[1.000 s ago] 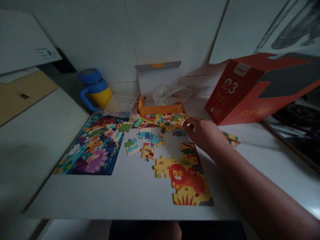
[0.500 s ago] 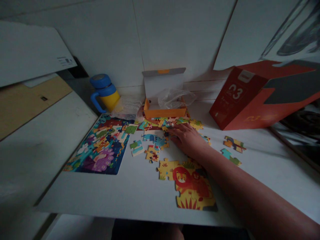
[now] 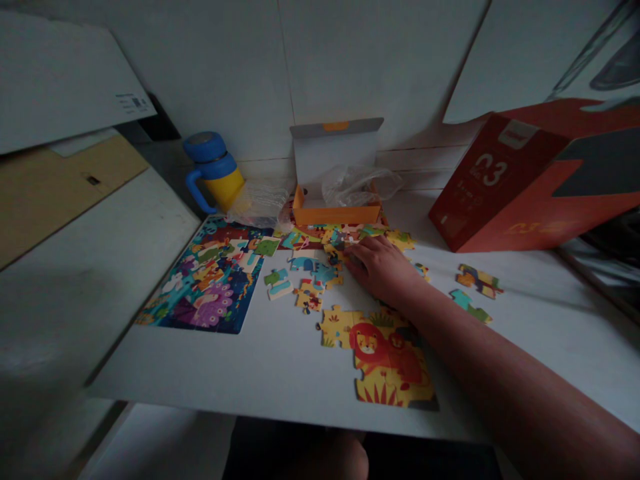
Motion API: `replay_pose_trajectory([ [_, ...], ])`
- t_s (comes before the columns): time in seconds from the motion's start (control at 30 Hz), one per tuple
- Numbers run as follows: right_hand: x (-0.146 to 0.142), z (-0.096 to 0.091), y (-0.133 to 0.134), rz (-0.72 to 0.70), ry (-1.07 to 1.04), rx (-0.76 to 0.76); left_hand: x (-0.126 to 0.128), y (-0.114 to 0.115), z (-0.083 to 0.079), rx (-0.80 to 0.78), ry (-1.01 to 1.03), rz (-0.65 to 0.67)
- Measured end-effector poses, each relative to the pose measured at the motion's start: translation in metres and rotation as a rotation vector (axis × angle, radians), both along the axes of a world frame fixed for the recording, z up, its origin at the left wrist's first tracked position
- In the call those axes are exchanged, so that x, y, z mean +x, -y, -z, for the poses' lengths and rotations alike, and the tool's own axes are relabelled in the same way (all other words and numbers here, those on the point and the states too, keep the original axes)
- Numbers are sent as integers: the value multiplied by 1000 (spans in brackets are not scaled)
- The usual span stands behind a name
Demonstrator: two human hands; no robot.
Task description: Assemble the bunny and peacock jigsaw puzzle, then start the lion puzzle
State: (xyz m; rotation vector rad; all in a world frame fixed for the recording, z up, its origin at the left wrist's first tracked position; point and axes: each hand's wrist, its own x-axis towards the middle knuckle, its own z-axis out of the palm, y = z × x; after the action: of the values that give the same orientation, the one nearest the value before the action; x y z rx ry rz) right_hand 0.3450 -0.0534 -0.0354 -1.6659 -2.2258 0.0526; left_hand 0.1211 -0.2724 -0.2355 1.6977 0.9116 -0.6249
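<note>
My right hand (image 3: 381, 267) reaches in from the right, palm down, among loose puzzle pieces at the back of the white table. Its fingers are bent together, and their tips rest on a small puzzle piece (image 3: 334, 255), partly hidden. Left of the fingertips lie pieces with a blue elephant (image 3: 304, 262) and a yellow piece (image 3: 309, 297). A green and white piece (image 3: 278, 285) lies further left. Nearer to me, below my right wrist, is a joined yellow section with red lions (image 3: 393, 360). My left hand is out of view.
A dark blue puzzle (image 3: 213, 287) with pieces on it lies at left. Behind stand a blue-and-yellow flask (image 3: 215, 172), crumpled plastic (image 3: 261, 201) and an open orange box (image 3: 336, 215). A large red box (image 3: 493, 187) stands right, near more loose pieces (image 3: 479, 280).
The view has shifted slightly, so the whole table sits a little higher and further right in it. My right hand stays at the same pieces, its fingers barely changed.
</note>
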Motion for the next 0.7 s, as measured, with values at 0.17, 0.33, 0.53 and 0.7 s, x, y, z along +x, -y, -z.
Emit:
replay_pose_trajectory([
  [0.17, 1, -2, 1, 79, -7, -4, 0, -1, -1, -6, -2, 16],
  [0.33, 1, -1, 0, 91, -31, -3, -1, -3, -1, -8, -3, 27],
  [0.53, 3, -1, 0, 27, -126, 11, -2, -3, -4, -11, -3, 29],
  [0.7, 2, -9, 3, -92, -275, 28, -1, -5, -6, -20, 1, 28],
])
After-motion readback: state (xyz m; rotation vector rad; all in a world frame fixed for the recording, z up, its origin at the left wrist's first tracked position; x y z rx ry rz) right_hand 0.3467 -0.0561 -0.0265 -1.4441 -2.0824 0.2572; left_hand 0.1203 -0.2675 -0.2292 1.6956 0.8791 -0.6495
